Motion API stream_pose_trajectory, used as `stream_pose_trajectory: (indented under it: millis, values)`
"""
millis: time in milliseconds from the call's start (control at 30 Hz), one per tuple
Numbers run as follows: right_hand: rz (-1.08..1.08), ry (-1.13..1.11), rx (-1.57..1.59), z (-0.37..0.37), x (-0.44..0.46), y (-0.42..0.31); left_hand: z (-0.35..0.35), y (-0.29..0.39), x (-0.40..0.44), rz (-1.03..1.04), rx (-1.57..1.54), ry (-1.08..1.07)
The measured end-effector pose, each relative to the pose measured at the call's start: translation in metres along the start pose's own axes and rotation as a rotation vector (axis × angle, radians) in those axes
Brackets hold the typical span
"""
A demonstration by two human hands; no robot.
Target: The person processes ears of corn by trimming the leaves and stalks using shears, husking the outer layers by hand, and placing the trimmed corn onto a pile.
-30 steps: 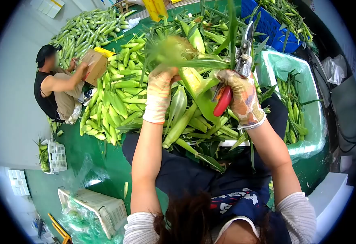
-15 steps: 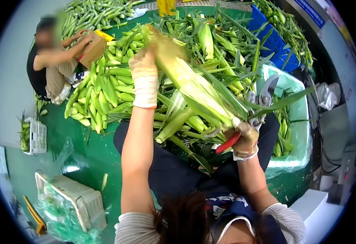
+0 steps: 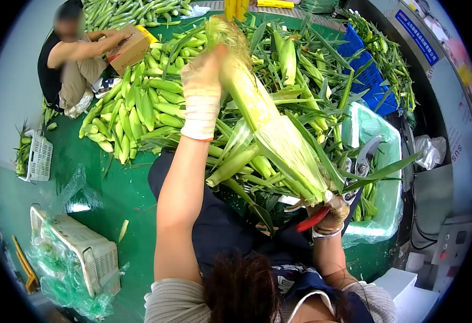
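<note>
My gloved left hand grips the silky top end of a partly husked corn cob, which slants down to the right with pale kernels showing. Around the stem end, my gloved right hand is closed, also holding pruning shears with a red handle; the blades point up and stand apart. Long green husk leaves hang off the cob near the blades. Under and behind it lies a heap of unhusked corn with leaves. Left of my left hand is a pile of trimmed green cobs.
A person sits at the upper left with hands on a cardboard box. At right are a green-lined white bin and a blue crate. White crates stand lower left; a metal machine is at far right.
The cob has come into full view, stretched between my hands. My right hand has moved down with the shears, while my left hand has shifted slightly up and left. The camera view has shifted.
</note>
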State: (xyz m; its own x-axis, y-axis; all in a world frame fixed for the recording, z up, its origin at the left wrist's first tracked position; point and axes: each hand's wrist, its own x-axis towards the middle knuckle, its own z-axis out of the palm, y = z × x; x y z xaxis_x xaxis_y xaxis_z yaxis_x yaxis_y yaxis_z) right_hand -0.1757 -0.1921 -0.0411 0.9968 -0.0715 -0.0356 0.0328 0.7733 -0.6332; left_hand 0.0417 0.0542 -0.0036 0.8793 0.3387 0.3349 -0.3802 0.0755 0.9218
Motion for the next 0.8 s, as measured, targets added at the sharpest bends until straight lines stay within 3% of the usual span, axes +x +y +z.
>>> stream_pose_trajectory:
  millis: [67,100,133,167,200,267,300,333,367,433,500,567,633,700,767,800]
  values:
    - [-0.004,0.035,-0.046,-0.004,0.001,-0.002,-0.001,-0.006,0.0,0.091,0.114,-0.068]
    - [0.004,0.022,-0.063,0.005,0.007,-0.005,0.001,-0.003,-0.003,0.243,0.286,-0.119]
    - [-0.136,0.028,-0.153,0.02,0.015,-0.005,0.009,-0.003,-0.011,0.279,0.369,-0.193]
    - [0.07,0.093,-0.17,0.05,0.017,-0.024,0.017,0.001,-0.02,0.32,0.449,-0.266]
    - [0.078,0.011,-0.312,0.062,0.031,-0.033,0.025,0.004,-0.029,0.366,0.523,-0.338]
    - [-0.055,-0.259,-0.661,0.081,0.067,-0.041,0.044,0.006,-0.058,0.225,0.353,-0.481]
    - [-0.046,-0.268,-0.646,0.09,0.081,-0.041,0.044,-0.004,-0.059,0.153,0.317,-0.543]
    - [0.029,-0.115,-0.411,0.104,0.093,-0.035,0.045,-0.014,-0.061,0.078,0.285,-0.6]
    - [-0.023,-0.084,-0.435,0.105,0.099,-0.036,0.048,-0.001,-0.066,0.087,0.276,-0.616]
    - [-0.033,0.081,-0.489,0.108,0.107,-0.029,0.048,0.034,-0.08,-0.536,-0.628,-0.627]
    - [-0.059,0.082,-0.49,0.096,0.111,-0.025,0.045,0.012,-0.069,-0.367,-0.689,-0.747]
    - [0.094,0.151,-0.413,0.088,0.114,-0.023,0.033,0.015,-0.073,-0.22,-0.101,-0.946]
    - [0.078,0.114,-0.409,0.086,0.117,-0.03,0.036,0.012,-0.076,-0.217,-0.113,-0.939]
    - [0.106,-0.014,-0.748,0.077,0.134,-0.04,0.033,0.018,-0.079,-0.215,0.024,-0.922]
    - [-0.133,-0.169,-0.958,0.075,0.148,-0.046,0.028,0.016,-0.078,-0.183,0.106,-0.929]
    - [-0.099,-0.177,-1.097,0.075,0.151,-0.05,0.024,0.006,-0.08,-0.278,0.04,-0.884]
